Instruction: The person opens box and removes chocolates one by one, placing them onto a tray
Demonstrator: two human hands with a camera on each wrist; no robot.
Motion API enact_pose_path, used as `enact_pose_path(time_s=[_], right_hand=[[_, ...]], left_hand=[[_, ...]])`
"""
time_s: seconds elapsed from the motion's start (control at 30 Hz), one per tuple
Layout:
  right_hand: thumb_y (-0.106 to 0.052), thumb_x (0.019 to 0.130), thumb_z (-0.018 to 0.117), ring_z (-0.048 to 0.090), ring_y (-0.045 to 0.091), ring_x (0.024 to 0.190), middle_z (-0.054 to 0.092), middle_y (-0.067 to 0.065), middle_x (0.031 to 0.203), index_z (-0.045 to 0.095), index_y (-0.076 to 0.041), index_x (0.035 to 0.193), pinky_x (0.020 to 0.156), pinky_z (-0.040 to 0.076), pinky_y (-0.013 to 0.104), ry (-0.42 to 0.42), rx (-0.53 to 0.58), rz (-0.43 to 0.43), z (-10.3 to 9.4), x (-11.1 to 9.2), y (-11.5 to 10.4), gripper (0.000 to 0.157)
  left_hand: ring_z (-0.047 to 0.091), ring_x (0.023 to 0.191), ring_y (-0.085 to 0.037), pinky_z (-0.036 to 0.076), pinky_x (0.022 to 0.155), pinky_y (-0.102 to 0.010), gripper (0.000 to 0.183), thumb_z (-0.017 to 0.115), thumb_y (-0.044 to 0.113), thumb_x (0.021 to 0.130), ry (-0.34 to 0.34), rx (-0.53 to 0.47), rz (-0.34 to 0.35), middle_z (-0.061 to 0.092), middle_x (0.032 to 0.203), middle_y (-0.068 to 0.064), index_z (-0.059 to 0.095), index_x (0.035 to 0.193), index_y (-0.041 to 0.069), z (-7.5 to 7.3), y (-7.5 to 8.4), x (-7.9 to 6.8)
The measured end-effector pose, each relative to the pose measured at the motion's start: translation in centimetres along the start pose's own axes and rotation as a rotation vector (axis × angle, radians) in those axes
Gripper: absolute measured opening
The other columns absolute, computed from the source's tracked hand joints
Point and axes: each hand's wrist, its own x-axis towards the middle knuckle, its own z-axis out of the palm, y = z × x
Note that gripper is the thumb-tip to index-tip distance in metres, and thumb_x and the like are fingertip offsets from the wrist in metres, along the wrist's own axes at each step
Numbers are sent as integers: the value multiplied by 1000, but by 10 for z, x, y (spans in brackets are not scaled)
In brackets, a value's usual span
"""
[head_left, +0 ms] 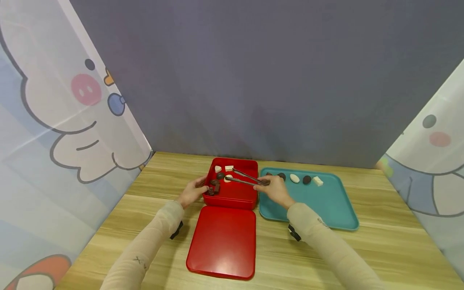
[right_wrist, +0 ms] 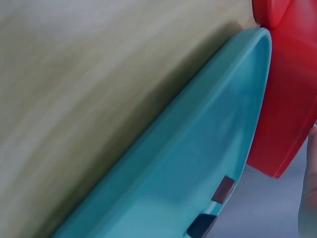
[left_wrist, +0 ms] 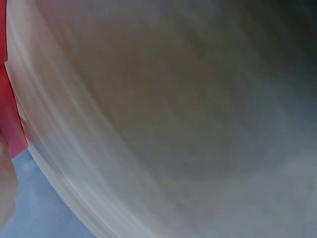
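My left hand (head_left: 192,192) grips the left wall of a red box (head_left: 237,193), its thumb over the rim. In my right hand (head_left: 275,190) is a pair of dark metal tongs (head_left: 240,181), reaching over the box's right wall. Their arms stand apart, the nearer tip at a round white chocolate (head_left: 228,178) in the box. Also inside are a white heart-shaped chocolate (head_left: 218,169), a white rectangular one (head_left: 229,168) and several dark chocolates (head_left: 217,188) along the left side. The left wrist view shows mostly blurred table; the tongs are out of both wrist views.
A teal tray (head_left: 315,205) stands right of the box, with white chocolates (head_left: 295,178) and dark chocolates (head_left: 307,179) along its far side. The red lid (head_left: 222,241) lies on the wooden table (head_left: 152,219) in front of the box. A grey wall (head_left: 253,80) rises behind.
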Motion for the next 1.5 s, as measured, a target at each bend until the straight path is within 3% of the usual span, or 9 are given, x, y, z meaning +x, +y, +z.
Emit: enact_pose_path(time_s=[0.27, 0.7, 1.2, 1.5], right_hand=[[-24, 80, 72, 63, 22, 92, 67, 10, 106, 67, -8, 111, 71, 54, 30, 36, -37, -13, 8, 5, -5, 36], [-22, 76, 75, 57, 15, 70, 69, 8, 90, 70, -3, 102, 56, 45, 24, 30, -153, -22, 16, 14, -21, 33], [-21, 75, 75, 60, 19, 74, 70, 8, 89, 72, -3, 97, 63, 50, 30, 46, -288, -36, 24, 22, -31, 29], [-21, 76, 75, 59, 20, 76, 70, 7, 87, 72, -4, 98, 73, 46, 38, 50, -339, -29, 25, 22, -31, 28]], left_hand=[[35, 131, -34, 37, 103, -46, 55, 48, 8, 93, 11, -5, -17, 33, 145, -19, 28, 145, 6, 1, -2, 1], [36, 130, -34, 37, 103, -46, 55, 49, 8, 93, 21, 8, -7, 34, 144, -20, 28, 144, 5, -1, -3, 3], [33, 133, -34, 34, 104, -48, 55, 49, 9, 93, 22, -12, -18, 32, 145, -19, 28, 144, 5, -1, -2, 2], [34, 132, -33, 35, 104, -46, 54, 48, 7, 94, 13, -39, -18, 33, 145, -18, 29, 144, 5, 2, 0, 1]])
